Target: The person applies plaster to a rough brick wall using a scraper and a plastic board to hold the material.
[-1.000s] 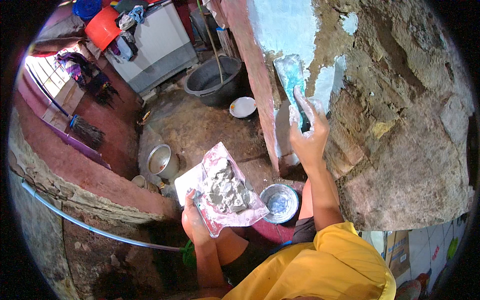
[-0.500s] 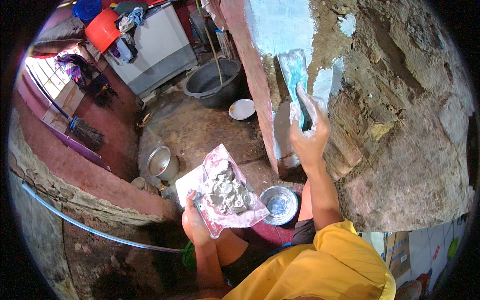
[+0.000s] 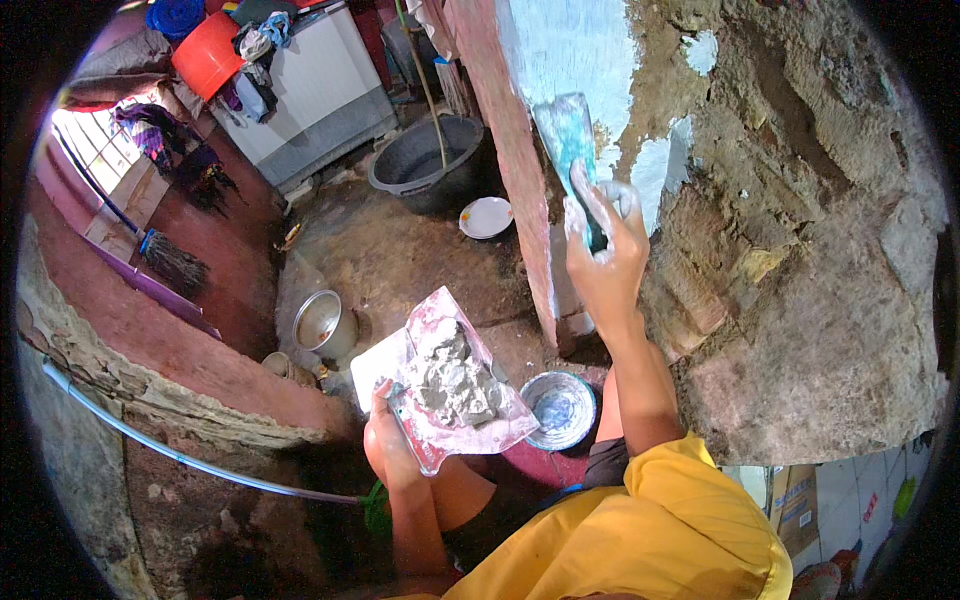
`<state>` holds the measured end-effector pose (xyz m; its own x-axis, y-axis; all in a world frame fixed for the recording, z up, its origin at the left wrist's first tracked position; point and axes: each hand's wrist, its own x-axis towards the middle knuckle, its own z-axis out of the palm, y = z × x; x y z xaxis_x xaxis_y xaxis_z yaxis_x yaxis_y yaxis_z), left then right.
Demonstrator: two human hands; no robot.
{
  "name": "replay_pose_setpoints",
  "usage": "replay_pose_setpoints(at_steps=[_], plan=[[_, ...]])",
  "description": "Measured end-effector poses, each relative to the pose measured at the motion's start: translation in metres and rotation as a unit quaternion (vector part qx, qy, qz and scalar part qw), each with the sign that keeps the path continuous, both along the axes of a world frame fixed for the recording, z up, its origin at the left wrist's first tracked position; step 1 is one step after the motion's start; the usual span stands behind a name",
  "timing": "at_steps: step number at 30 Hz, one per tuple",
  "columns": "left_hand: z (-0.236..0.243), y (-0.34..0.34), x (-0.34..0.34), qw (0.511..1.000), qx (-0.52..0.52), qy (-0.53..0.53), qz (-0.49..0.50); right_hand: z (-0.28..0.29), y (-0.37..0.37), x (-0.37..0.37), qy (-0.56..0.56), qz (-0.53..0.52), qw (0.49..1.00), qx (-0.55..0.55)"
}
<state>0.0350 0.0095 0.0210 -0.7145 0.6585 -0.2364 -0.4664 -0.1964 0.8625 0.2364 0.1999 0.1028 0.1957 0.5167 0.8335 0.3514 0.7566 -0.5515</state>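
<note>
My teal scraper, smeared white, slanting with its broad blade end far, up at the right, my pink, white-streaked board gripped nearer and to the left, lumpy grey-white paste heaped on it

Floor: I'm over bare, stained brown floor, patchy, darker toward its far edge.
Left wall: low pink wall along the floor's left edge, top broken and crumbly; red-brown wall beyond it.
Right wall: rough brown-grey masonry on my right, gouged, pale-blue patches up high; its pink edge face borders the floor's right edge.
Furniture: white-and-grey boxy unit at the floor's far-left corner.
Window: barred, far left.
Light: glare at the window; lower left is dim.
Tiles: white, dark joints, lower right; can't tell floor or wall.
</note>
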Motion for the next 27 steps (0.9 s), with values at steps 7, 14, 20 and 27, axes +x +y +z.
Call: replay_pose_setpoints(at_steps=[7,14,20,27], plan=[[-0.003,-0.001,0.0,1.0,0.006,0.012,-0.008,0.017,0.001,0.003,0.015,0.01,0.999,0.044],[0.021,0.006,0.015,0.999,-0.013,-0.025,0.029,0.019,0.017,-0.005,0.022,-0.022,0.999,0.045],[0.001,-0.003,-0.001,1.0,0.01,-0.014,-0.004,-0.021,-0.007,0.02,-0.021,0.026,0.998,0.054],[-0.017,-0.001,-0.01,0.999,-0.014,0.028,0.013,-0.071,-0.058,0.044,-0.159,0.363,0.89,-0.225]])
